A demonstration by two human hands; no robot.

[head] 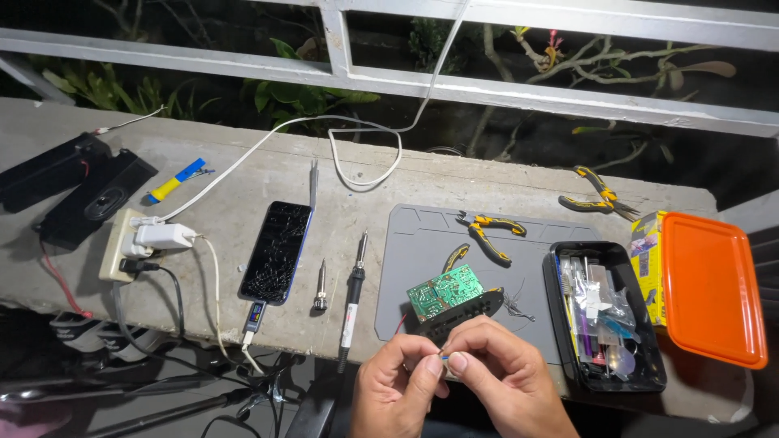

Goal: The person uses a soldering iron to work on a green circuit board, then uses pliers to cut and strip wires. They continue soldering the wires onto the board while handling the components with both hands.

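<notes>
Left hand [396,388] and right hand [503,381], both cut off below, pinch between their fingertips a tiny wire end [444,354], mostly hidden, just in front of the green circuit board [442,292] on the grey mat [422,235].

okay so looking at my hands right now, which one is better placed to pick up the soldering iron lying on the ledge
Probably the left hand. The soldering iron lies just left of the grey mat, on that hand's side, while the right hand sits farther off. Both hands pinch a small wire end, so one must let go first.
</notes>
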